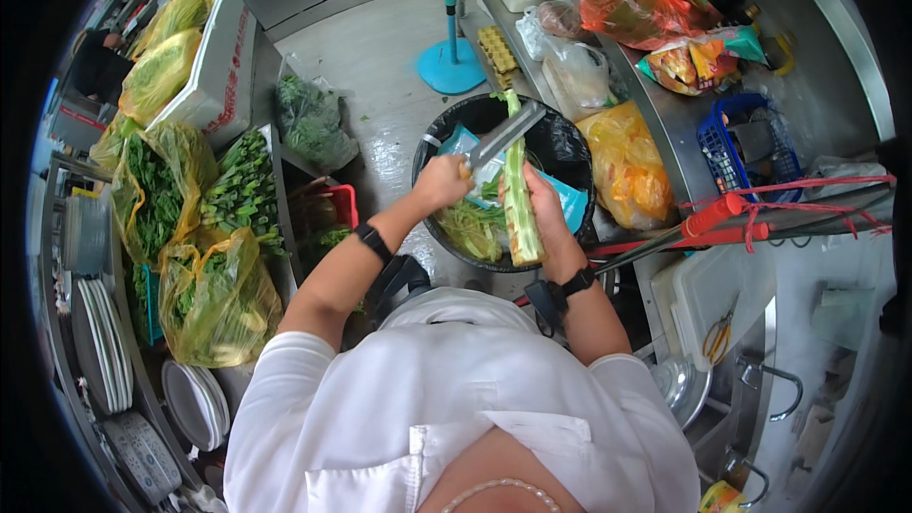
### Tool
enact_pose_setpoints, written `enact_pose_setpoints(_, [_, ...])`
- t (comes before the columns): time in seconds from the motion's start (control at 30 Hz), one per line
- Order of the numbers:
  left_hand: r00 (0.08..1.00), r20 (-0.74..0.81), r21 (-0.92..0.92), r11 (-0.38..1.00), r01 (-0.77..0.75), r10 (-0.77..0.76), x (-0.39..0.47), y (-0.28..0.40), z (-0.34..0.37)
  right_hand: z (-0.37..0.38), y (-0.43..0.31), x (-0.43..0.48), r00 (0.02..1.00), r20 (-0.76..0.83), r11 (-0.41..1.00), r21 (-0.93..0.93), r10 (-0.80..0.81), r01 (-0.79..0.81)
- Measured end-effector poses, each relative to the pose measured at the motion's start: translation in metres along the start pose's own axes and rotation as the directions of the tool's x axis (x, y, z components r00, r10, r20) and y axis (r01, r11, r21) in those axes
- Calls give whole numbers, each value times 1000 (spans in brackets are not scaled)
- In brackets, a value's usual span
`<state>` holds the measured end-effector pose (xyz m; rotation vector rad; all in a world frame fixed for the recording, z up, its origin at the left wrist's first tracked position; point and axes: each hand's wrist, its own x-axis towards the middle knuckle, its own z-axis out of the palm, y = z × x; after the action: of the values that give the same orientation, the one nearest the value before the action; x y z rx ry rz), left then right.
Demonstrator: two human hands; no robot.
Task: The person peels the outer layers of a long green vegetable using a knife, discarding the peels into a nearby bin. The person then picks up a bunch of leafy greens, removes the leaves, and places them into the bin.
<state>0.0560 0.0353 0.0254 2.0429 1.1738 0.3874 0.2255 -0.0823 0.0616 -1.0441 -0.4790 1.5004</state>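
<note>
My left hand (443, 182) grips the short handle of a metal peeling tool (507, 134), whose long, slotted-looking blade lies across the upper part of a pale green, partly peeled stem, likely celtuce (520, 206). The stem stands lengthwise in the picture, its thick cut end towards me. My right hand (547, 203) holds it from the right side, fingers partly hidden behind it. Both hands are above a round bin (422, 157) lined with a black bag. Green peelings (470, 228) and blue and white packaging (566, 203) lie in the bin.
Bagged leafy greens (217, 299) and a white foam box (228, 64) stand left. Ahead is a blue round stand base (451, 68). On the right are a steel shelf with bags, a blue basket (748, 146), red-gripped handles (712, 217) and yellow-handled scissors (718, 338).
</note>
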Motion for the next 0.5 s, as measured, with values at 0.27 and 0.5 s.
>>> enact_pose_setpoints(0.27, [984,79,-130,980,-149,160,-27,25,18,8,-14,9,983,-151,994,-30,-108,105])
enact_pose_setpoints(0.5, [879,443,-286,901,327,-178,-71,37,10,-45,16,73,930,-327,982,27,-170,189])
